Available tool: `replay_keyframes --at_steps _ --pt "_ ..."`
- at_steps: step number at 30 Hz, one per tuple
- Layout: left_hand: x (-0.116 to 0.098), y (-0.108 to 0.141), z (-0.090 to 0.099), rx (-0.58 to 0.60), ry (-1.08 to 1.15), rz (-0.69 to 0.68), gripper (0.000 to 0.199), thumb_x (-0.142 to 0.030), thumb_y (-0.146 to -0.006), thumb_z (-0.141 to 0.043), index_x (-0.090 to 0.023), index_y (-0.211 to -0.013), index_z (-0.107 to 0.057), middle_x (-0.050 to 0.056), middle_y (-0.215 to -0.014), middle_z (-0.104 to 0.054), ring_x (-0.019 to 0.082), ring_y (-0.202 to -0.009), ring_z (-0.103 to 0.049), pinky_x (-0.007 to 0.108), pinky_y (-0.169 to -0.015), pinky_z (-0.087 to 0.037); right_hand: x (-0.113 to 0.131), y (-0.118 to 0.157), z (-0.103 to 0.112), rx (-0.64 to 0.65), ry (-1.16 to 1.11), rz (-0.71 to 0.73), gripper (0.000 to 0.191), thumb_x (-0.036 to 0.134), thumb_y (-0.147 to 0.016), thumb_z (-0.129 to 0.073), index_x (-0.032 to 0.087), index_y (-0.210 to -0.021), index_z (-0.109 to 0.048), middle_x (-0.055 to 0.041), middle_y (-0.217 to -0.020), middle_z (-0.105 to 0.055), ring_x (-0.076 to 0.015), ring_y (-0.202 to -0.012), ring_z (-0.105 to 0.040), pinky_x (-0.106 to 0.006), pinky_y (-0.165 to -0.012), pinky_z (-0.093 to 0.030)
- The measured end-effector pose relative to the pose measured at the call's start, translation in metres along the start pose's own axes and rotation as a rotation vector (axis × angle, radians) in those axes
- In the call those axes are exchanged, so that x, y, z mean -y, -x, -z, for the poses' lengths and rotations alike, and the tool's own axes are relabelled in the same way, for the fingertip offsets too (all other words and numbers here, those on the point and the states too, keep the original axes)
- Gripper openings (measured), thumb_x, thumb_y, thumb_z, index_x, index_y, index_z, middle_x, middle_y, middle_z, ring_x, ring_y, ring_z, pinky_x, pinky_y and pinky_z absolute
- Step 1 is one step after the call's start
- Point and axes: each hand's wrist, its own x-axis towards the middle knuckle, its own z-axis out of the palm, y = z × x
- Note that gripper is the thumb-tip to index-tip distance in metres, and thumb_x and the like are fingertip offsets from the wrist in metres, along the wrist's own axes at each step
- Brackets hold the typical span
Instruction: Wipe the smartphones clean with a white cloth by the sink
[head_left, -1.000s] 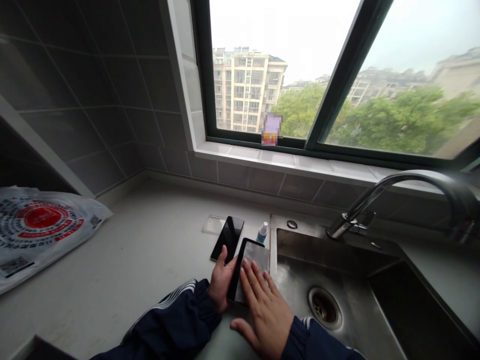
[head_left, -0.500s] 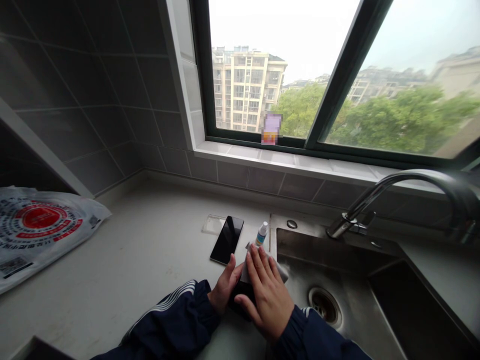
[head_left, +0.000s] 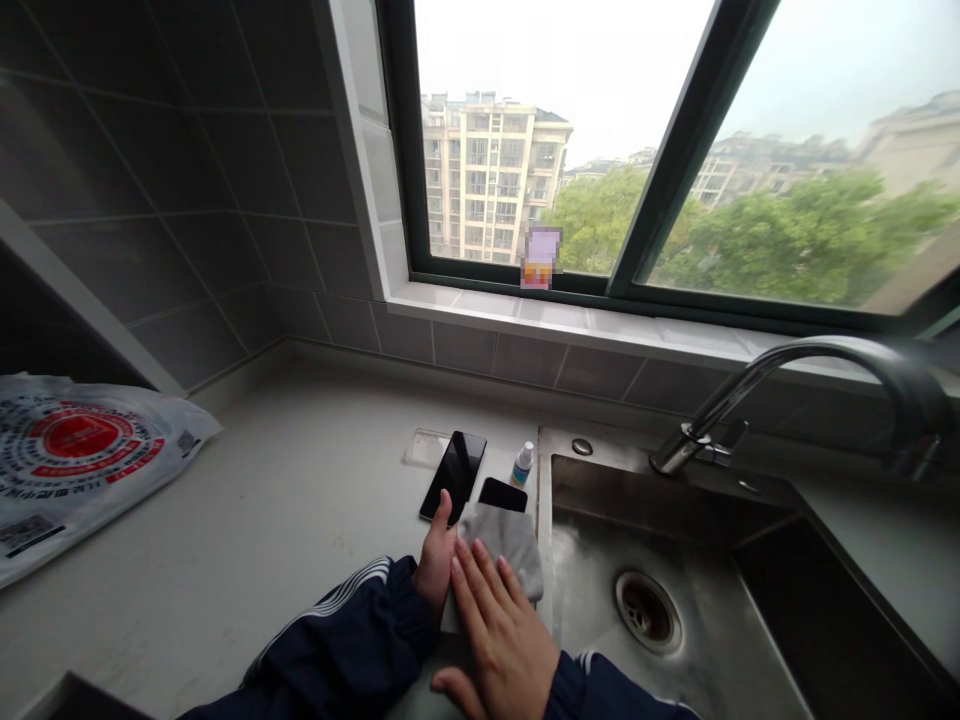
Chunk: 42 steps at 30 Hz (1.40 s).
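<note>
"What's under the hands?"

"A flat, round-cornered black phone. Only its far end shows, dark and smooth; a soft grey cloth covers what lies nearer the wearer."

"And the grip?"

"The right hand lies flat on the cloth, fingers stretched forward, thumb spread away. The left hand is at the phone's left side, thumb raised; its fingers are hidden, so I can't tell how they close."

"Any containers?"

"Beyond both hands stands a small white-capped bottle with a blue and yellow label; I can't see what's in it. Right of the right hand is a stainless-steel sink with a round drain in its floor. Well left of the left hand lies a white plastic bag printed red and black, contents hidden."

"Past the left thumb?"

"A glossy, rectangular second phone, also black, with a clear plastic case just beside it."

"What differs from half a second ago?"

"The cloth and right hand have come nearer the wearer; the phone's far end, covered then, is bare now."
</note>
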Motion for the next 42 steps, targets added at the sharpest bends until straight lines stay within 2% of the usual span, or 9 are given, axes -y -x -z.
replay_keyframes --at_steps 4,8,12,16,19,23,25,31,42 --pt "-0.006 0.0 0.004 0.049 0.025 -0.002 0.09 -0.076 -0.083 -0.024 -0.008 -0.139 -0.044 0.02 -0.124 -0.063 0.034 -0.121 -0.055 0.048 -0.108 -0.032 0.0 0.001 -0.008 0.031 -0.018 0.058 0.094 0.064 -0.09 -0.044 0.008 -0.153 -0.003 -0.0157 -0.157 -0.007 -0.0372 -0.144 -0.014 -0.053 -0.113 -0.027" --pt "-0.008 0.0 0.003 0.057 0.053 -0.012 0.092 -0.077 -0.082 -0.022 -0.009 -0.141 -0.041 0.02 -0.128 -0.06 0.036 -0.124 -0.051 0.05 -0.109 -0.029 0.0 0.0 0.001 0.082 -0.06 0.065 0.087 0.061 -0.092 -0.042 0.01 -0.154 -0.006 -0.0125 -0.157 -0.006 -0.0347 -0.145 -0.013 -0.052 -0.114 -0.025" --pt "-0.005 0.0 0.001 -0.01 0.082 -0.042 0.089 -0.075 -0.083 -0.03 -0.008 -0.141 -0.041 0.02 -0.128 -0.06 0.036 -0.123 -0.052 0.05 -0.11 -0.029 -0.001 -0.003 0.02 0.096 -0.09 0.001 0.074 0.056 -0.095 -0.04 0.016 -0.153 -0.016 -0.0062 -0.158 -0.008 -0.0282 -0.146 -0.011 -0.047 -0.118 -0.019" --pt "-0.001 -0.002 0.004 -0.129 0.065 -0.089 0.081 -0.07 -0.085 -0.037 -0.011 -0.14 -0.043 0.017 -0.125 -0.063 0.034 -0.121 -0.055 0.048 -0.111 -0.03 -0.007 -0.006 0.028 0.086 -0.104 -0.044 0.076 0.057 -0.094 -0.043 0.016 -0.153 -0.019 -0.0071 -0.158 -0.01 -0.0285 -0.146 -0.014 -0.046 -0.118 -0.02" --pt "0.003 -0.003 0.01 -0.135 0.053 -0.109 0.076 -0.066 -0.087 -0.037 -0.013 -0.139 -0.045 0.015 -0.122 -0.065 0.031 -0.121 -0.056 0.044 -0.112 -0.03 -0.015 -0.008 0.029 0.075 -0.063 -0.074 0.075 0.054 -0.093 -0.046 0.015 -0.152 -0.02 -0.0087 -0.158 -0.011 -0.0306 -0.145 -0.013 -0.049 -0.117 -0.023" --pt "0.007 -0.007 0.017 -0.132 0.042 -0.132 0.069 -0.058 -0.091 -0.038 -0.009 -0.14 -0.044 0.016 -0.125 -0.063 0.029 -0.127 -0.051 0.04 -0.117 -0.023 -0.025 -0.012 0.034 0.062 0.016 -0.1 0.071 0.048 -0.094 -0.047 0.014 -0.151 -0.024 -0.0103 -0.157 -0.012 -0.0315 -0.145 -0.014 -0.052 -0.114 -0.026" --pt "0.008 -0.008 0.017 -0.095 0.03 -0.137 0.069 -0.055 -0.092 -0.037 -0.009 -0.143 -0.039 0.016 -0.132 -0.058 0.028 -0.132 -0.045 0.04 -0.118 -0.017 -0.03 -0.014 0.038 0.055 0.044 -0.116 0.071 0.047 -0.094 -0.049 0.013 -0.151 -0.025 -0.0109 -0.157 -0.013 -0.0315 -0.145 -0.015 -0.053 -0.114 -0.026" --pt "0.011 -0.008 0.011 0.136 -0.008 -0.069 0.073 -0.06 -0.093 -0.023 -0.01 -0.146 -0.032 0.014 -0.142 -0.049 0.026 -0.141 -0.03 0.04 -0.119 -0.009 -0.042 -0.015 0.046 0.023 0.082 -0.177 0.068 0.044 -0.093 -0.05 0.013 -0.15 -0.028 -0.0114 -0.157 -0.015 -0.0312 -0.145 -0.017 -0.053 -0.113 -0.028" --pt "0.01 -0.007 0.006 0.21 -0.022 -0.07 0.073 -0.061 -0.093 -0.021 -0.012 -0.145 -0.034 0.013 -0.146 -0.044 0.025 -0.144 -0.022 0.038 -0.119 -0.006 -0.04 -0.015 0.047 0.005 0.079 -0.25 0.072 0.042 -0.088 -0.057 0.014 -0.149 -0.031 -0.0145 -0.156 -0.016 -0.0339 -0.144 -0.017 -0.053 -0.112 -0.027"
